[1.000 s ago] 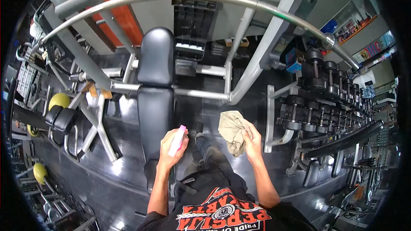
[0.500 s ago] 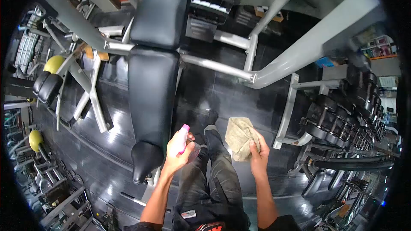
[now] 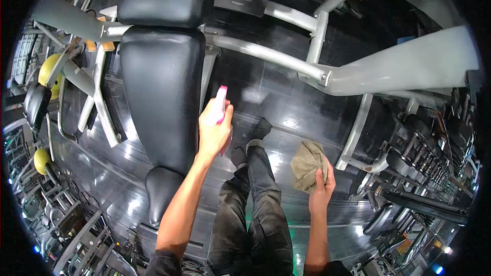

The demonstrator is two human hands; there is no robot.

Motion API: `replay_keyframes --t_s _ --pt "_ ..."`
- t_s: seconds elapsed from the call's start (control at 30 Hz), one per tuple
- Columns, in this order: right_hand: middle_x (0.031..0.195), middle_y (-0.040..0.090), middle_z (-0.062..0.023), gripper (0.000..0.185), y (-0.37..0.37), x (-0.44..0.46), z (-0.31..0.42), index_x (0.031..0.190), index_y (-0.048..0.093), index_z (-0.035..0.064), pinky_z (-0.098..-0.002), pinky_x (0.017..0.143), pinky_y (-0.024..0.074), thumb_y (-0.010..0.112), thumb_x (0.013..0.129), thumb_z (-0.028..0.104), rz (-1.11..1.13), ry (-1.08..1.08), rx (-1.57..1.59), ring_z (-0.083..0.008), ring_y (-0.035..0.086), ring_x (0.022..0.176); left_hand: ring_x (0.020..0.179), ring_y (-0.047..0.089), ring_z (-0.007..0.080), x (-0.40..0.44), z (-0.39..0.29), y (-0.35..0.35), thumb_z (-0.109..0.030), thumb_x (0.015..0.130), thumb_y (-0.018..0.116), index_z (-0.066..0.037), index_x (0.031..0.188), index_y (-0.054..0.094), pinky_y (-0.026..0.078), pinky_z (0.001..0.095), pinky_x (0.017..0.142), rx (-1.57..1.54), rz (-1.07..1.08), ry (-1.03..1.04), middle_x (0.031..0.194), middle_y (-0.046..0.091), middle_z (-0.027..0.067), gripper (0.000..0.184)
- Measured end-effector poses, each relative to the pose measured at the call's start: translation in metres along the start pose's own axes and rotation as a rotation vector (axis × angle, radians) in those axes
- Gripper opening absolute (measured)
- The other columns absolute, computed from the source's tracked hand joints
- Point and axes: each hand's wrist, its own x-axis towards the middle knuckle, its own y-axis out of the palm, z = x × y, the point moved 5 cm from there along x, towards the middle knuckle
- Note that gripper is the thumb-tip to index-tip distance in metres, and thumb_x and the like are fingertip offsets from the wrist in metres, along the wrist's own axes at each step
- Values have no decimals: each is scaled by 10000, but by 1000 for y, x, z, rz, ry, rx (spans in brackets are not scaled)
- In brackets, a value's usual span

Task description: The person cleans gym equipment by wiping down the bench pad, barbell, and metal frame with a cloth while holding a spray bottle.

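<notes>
My left hand is closed around a spray bottle with a pink and white trigger head; most of its body is hidden behind the hand. It is held just right of the black padded weight bench, above the floor. My right hand grips a crumpled beige-grey cloth between thumb and fingers, out to the right of my legs. The cloth hangs apart from any equipment.
Grey steel frame tubes run from the bench toward a thick upright at right. A rack of dumbbells stands on the right. Yellow balls and other machines are at left. My feet are on the dark floor.
My left hand has moved forward with the spray bottle. The right hand and cloth have shifted slightly right. The view has moved, so the bench appears larger and further left.
</notes>
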Motion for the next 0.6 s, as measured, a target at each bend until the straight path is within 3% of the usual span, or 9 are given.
replay_keyframes --t_s 0.07,0.1,0.27,0.33,0.37,0.5,0.6 --pt "1290 548 -109 387 0 5 1 1332 476 -39 -304 1039 364 515 971 92 4 12 -23 -175 514 1181 715 584 94 20 -5 2 -63 891 639 -1 1109 602 499 243 604 87 -34 121 875 628 49 229" --pt "1290 548 -109 387 0 7 1 1332 476 -39 -304 1039 364 515 971 92 10 15 -24 -175 514 1181 624 574 89 28 2 5 -83 893 643 4 1007 596 494 251 547 9 -25 -31 801 609 38 150" --pt "1315 534 -104 393 -9 17 -3 1343 466 -38 -308 1043 365 508 967 69 5 55 -6 -182 513 1195 560 557 85 50 13 11 -84 891 644 -14 978 601 474 255 498 -11 -87 -42 725 586 15 119" --pt "1319 531 -104 393 -11 24 0 1345 464 -37 -309 1043 367 507 968 68 6 79 -7 -183 512 1198 670 605 231 52 10 13 -87 868 634 18 939 605 493 343 668 -70 -58 -181 753 627 128 129" --pt "1324 528 -105 394 -13 27 1 1347 463 -36 -310 1042 368 506 969 67 3 98 -7 -184 511 1201 678 638 270 53 5 15 -83 859 628 17 948 613 502 355 662 -12 -53 -163 754 645 150 135" --pt "1325 527 -108 394 -21 42 9 1350 460 -32 -312 1041 373 503 972 67 3 67 -89 -186 508 1207 785 680 341 54 -3 30 -74 844 614 14 958 627 514 380 682 12 -4 -213 817 664 208 144" --pt "1326 527 -109 392 -23 51 11 1351 462 -27 -314 1041 376 501 973 66 13 76 -66 -184 507 1210 765 683 336 53 -18 42 -91 842 620 -1 932 632 517 377 665 56 25 -130 794 666 199 127"
